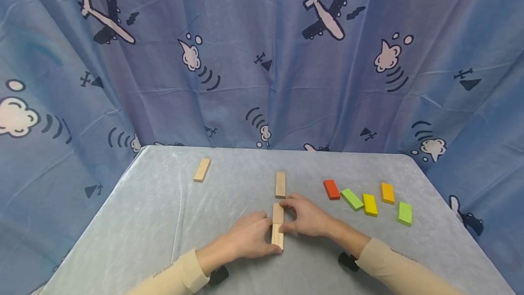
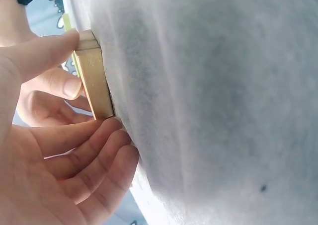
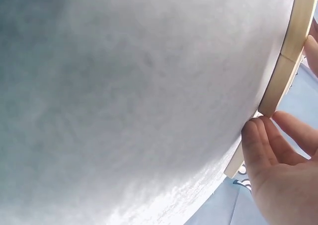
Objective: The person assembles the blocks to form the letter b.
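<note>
Two plain wooden blocks lie end to end on the grey cloth, a far wooden block (image 1: pixel 278 213) and a near wooden block (image 1: pixel 277 238). My left hand (image 1: pixel 253 236) holds the near one, thumb at its near end and fingers along its left side. The left wrist view shows a pale wooden block (image 2: pixel 95 83) between thumb and fingers. From the right, my right hand (image 1: pixel 308 217) holds the far block, forefinger at its far end and thumb close to the seam. In the right wrist view, fingertips (image 3: pixel 252 130) meet the end of a wooden block (image 3: pixel 278 83).
A third wooden block (image 1: pixel 280 185) lies just beyond the pair, and another wooden block (image 1: pixel 202 170) at the back left. To the right are a red block (image 1: pixel 331 190), green blocks (image 1: pixel 352 199), a yellow block (image 1: pixel 370 205) and an orange block (image 1: pixel 387 193). A blue curtain (image 1: pixel 229 104) hangs behind.
</note>
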Motion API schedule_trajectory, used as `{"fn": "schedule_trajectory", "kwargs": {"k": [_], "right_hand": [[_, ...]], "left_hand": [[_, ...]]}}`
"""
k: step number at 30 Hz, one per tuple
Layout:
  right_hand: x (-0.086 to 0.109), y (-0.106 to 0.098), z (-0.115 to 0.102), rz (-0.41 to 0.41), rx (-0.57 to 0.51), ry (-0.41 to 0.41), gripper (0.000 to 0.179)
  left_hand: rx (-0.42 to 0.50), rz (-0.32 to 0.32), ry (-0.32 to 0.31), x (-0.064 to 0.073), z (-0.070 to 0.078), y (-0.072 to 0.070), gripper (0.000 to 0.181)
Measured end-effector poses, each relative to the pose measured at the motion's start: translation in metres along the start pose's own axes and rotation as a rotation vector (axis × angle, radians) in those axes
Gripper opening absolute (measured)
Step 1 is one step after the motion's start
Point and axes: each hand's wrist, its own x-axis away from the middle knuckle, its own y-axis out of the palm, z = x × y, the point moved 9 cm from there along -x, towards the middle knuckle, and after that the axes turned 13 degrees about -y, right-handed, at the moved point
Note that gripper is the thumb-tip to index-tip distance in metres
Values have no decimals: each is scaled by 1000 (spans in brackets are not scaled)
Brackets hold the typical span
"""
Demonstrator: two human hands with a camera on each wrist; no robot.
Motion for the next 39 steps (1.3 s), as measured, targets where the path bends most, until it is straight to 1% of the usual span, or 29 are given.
{"fn": "schedule_trajectory", "kwargs": {"k": [7,14,19,23,25,27,31,35,39], "right_hand": [[2,1,-1,2,20,-1,64],[2,1,-1,-5,0,6,64],[1,0,0,-7,-2,6,64],[1,0,0,-8,7,-6,65],[2,0,-1,-9,10,-11,65],[2,0,-1,-11,10,-9,65],[3,1,0,-21,10,9,65],[3,2,1,-26,0,18,65],[3,2,0,-29,-7,17,64]], "left_hand": [[-28,18,11,0,3,-1,63],[-52,23,8,0,3,0,62],[-19,12,14,0,2,0,63],[40,-2,11,0,-3,-5,58],[72,0,3,-1,-7,-10,54],[88,19,-2,-2,-12,-18,49],[115,89,-1,-5,-26,-35,40],[169,156,15,-10,-45,-52,35],[226,215,16,-14,-69,-68,32]]}}
